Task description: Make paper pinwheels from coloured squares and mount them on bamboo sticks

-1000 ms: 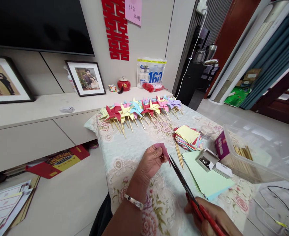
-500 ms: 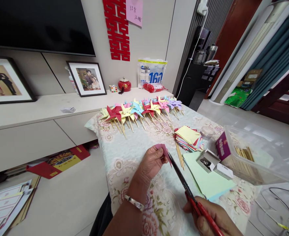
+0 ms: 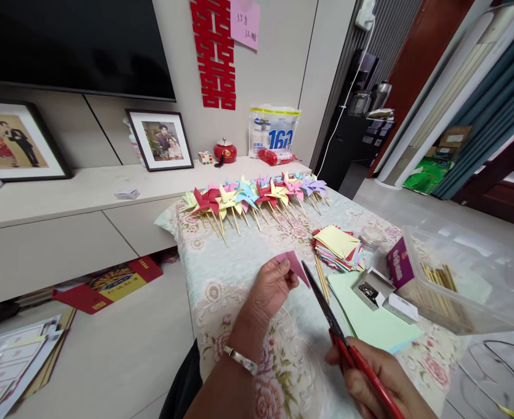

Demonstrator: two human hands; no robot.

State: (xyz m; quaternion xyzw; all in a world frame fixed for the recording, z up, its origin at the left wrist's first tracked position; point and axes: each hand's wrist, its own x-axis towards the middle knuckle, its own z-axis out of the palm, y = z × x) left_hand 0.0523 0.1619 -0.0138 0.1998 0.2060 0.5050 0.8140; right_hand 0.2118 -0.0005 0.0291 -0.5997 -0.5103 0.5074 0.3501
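Note:
Between the thumb and fingers of my left hand is a folded piece of pink paper, held above the cloth. My right hand grips the red handles of a pair of scissors. The dark blades point up and left, their tips just right of the paper and apart from it. Finished paper pinwheels on thin sticks lie in rows at the far end of the table. Right of my hands sits a stack of coloured paper squares, with a few loose wooden sticks beside it.
Pale green sheets lie at the right under a small open box of metal pins. A clear plastic bin holding sticks stands at the table's right edge. Behind the table runs a white cabinet with framed photos.
The scissor blades have drawn back to the right, off the pink paper. The paper's pointed flap now shows more fully. The whole view has shifted slightly.

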